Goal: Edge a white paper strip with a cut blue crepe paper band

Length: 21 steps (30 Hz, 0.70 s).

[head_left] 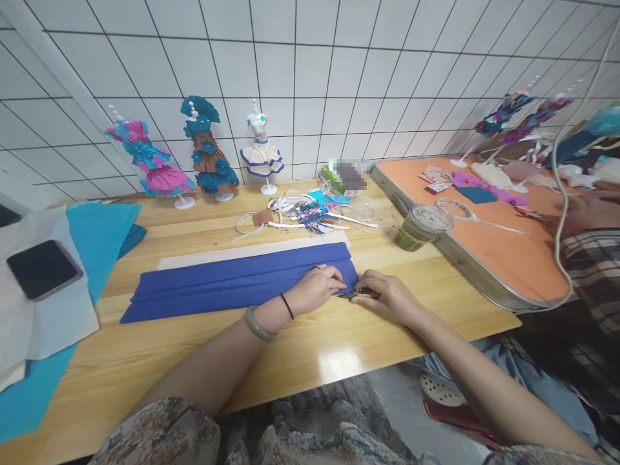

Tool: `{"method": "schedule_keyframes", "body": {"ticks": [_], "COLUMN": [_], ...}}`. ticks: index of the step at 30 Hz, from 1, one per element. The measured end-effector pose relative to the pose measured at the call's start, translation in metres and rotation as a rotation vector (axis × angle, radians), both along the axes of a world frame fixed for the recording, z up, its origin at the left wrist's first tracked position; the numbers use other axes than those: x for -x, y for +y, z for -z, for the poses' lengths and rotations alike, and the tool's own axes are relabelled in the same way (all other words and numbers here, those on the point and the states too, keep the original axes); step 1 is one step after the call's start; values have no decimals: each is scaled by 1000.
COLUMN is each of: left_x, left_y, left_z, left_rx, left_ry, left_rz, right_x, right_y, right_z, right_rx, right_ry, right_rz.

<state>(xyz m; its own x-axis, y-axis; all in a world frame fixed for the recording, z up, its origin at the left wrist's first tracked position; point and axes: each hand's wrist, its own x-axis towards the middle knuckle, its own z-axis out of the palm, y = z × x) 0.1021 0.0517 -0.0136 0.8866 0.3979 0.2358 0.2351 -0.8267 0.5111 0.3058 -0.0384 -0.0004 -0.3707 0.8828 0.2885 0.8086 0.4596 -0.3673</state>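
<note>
Head camera is showing a wooden desk point(310, 345), where a long, folded blue sheet point(217, 284) is lying in front of a paler sheet point(194, 261). Near the blue sheet's right end, the left hand point(320, 288) is pinching its near edge; the right hand point(390, 297) is clasping a dark pointed tool point(347, 295) there.

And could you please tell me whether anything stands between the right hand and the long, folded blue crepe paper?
Nothing visible blocks it: the right hand is at the near right corner of the blue crepe paper, holding a dark, slim tool; the tangled multicoloured scraps lie beyond the paper, out of the way.
</note>
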Motion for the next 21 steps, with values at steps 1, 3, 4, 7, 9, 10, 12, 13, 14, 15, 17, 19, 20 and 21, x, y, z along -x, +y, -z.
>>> {"method": "schedule_keyframes", "body": {"ticks": [1,3,4,7,9,10,12,13,14,15,17,19,20,21], "left_x": [0,0,0,0,1,1,0,0,0,0,0,0,0,0], "left_y": [0,0,0,0,0,1,1,1,2,2,2,3,3,3], "left_z": [0,1,1,1,1,1,2,3,4,4,6,6,6,6], "left_rx": [0,1,2,5,8,8,3,0,-4,-7,-9,-10,-10,-10], "left_ry": [1,3,2,0,1,2,-1,-2,-4,-5,-7,-7,-7,-8], "left_rz": [0,1,1,-2,-2,-1,2,4,6,9,12,13,13,13], "right_x": [0,0,-1,-2,-1,0,1,2,2,3,2,1,1,1], "right_y": [0,-1,-1,-1,-1,0,1,1,1,2,1,1,1,0], "right_z": [0,0,-1,-1,-1,-1,0,0,1,1,1,1,0,0], "right_rx": [4,9,8,-3,-8,-8,0,5,7,8,11,10,10,11], "right_ry": [-1,-2,-4,-6,-6,-5,-5,-6,-8,-10,-16,-19,-18,-15], "right_rz": [-1,-4,-2,2,2,-1,-9,-12,-12,-10,-4,0,-1,-3]}}
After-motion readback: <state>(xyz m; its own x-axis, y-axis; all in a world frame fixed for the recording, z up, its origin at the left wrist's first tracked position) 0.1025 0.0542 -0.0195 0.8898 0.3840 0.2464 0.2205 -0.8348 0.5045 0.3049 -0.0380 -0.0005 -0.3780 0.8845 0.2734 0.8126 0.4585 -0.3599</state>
